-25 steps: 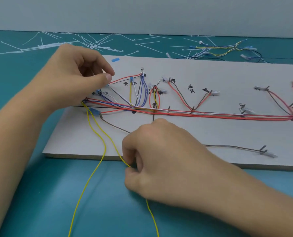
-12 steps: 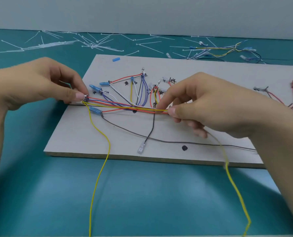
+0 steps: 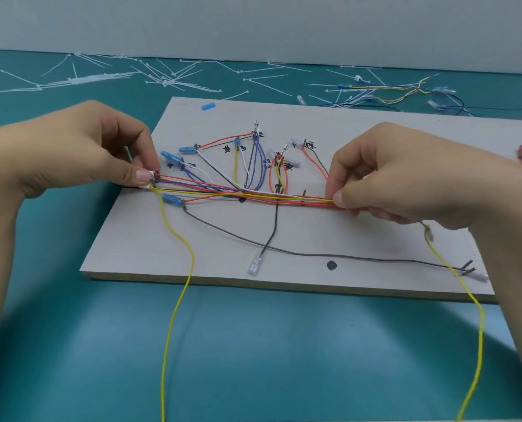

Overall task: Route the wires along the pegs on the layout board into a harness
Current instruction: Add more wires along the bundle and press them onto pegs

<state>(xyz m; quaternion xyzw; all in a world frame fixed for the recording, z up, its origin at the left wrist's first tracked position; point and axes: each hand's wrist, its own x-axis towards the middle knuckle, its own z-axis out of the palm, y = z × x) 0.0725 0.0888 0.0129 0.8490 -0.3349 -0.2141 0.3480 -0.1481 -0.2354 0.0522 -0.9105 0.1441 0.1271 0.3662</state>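
Fingers [image 3: 345, 166] of right hand [image 3: 406, 178] pinch yellow wire [image 3: 192, 191], now slid toward 3 o'clock along trunk [image 3: 302, 205]; left hand [image 3: 80, 153] pinches connector [image 3: 152, 178] at 9 o'clock. Routed run lengthens.

Left grip [image 3: 80, 153]: enters from the left edge with the back of the hand up. Thumb and forefinger meet at their tips and pinch the left end of the taut yellow wire [image 3: 253, 195]; the remaining fingers are curled. Right grip [image 3: 406, 175]: enters from the right edge, knuckles up. Thumb and forefinger pinch the same wire; the other fingers curl beneath. The grips are level and well apart.
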